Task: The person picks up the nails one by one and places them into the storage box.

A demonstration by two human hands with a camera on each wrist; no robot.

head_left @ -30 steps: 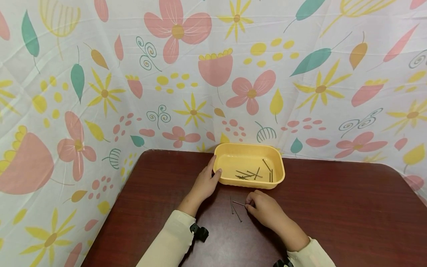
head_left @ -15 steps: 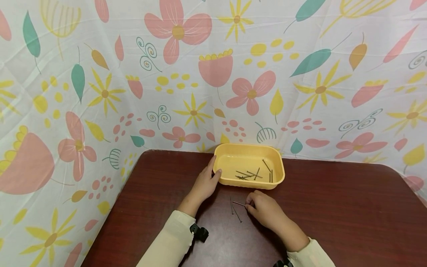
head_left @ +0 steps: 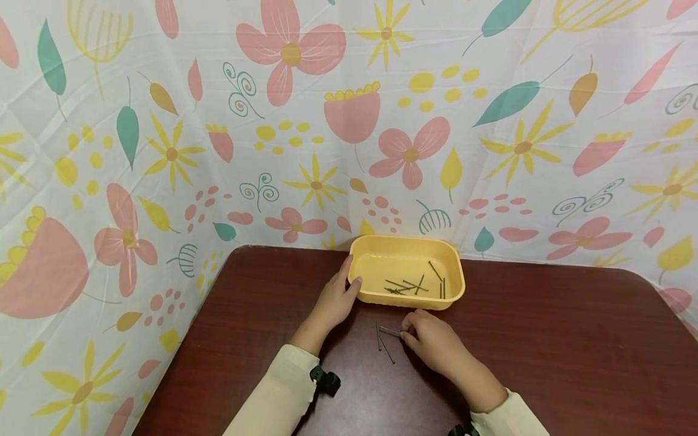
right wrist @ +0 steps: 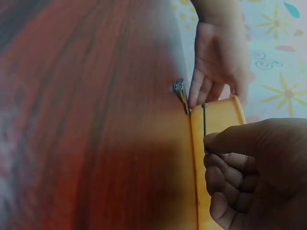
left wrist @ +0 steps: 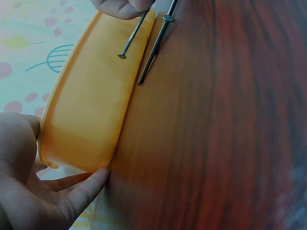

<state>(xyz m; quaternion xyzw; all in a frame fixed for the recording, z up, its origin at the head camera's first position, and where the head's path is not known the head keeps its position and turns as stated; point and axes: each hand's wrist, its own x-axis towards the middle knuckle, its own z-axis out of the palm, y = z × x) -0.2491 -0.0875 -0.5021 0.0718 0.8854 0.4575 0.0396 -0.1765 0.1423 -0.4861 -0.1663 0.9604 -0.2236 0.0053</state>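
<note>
A yellow plastic tray [head_left: 406, 301] stands at the back of the table with several long nails [head_left: 403, 287] lying in it. My left hand [head_left: 334, 300] holds its left end, the thumb at the rim and the fingers along the end wall, as the left wrist view shows. In front of the tray, my right hand [head_left: 436, 340] pinches a nail [right wrist: 205, 120] between thumb and index finger, its head pointing left, toward the other hand. Two nails [head_left: 386, 349] lie on the table close by, with their ends near each other. The tray's front wall [left wrist: 86, 105] shows plainly in the left wrist view.
The dark red-brown table [head_left: 545, 339] has a wood grain and rounded back corners. Behind it and to the left hangs a white cloth [head_left: 305, 139] printed with flowers and leaves. A black strap [head_left: 326, 380] sits around the left sleeve.
Both hands, the tray and the loose nails keep their places. The pinched nail looks blurred now where it was sharp before.
</note>
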